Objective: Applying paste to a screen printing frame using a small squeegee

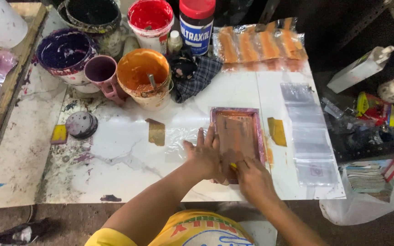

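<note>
Here the left hand [204,155] lies flat on the screen frame [237,136], right hand [251,177] gripping a squeegee [233,166].

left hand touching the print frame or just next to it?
Touching. The head view shows the left hand lying flat, fingers overlapping the left edge of the small screen-printing frame, no gap visible.

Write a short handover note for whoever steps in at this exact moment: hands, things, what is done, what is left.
Left hand: flat, pressing the left edge of the small printing frame on the white table.
Right hand: at the frame's near end, gripping a small yellow squeegee.
A clear plastic bag lies under the frame.
Done: orange-printed bags lie at the table's far edge.
Left: blank clear bags lie in a row at right.
Orange ink tub sits far left of the frame.
</note>
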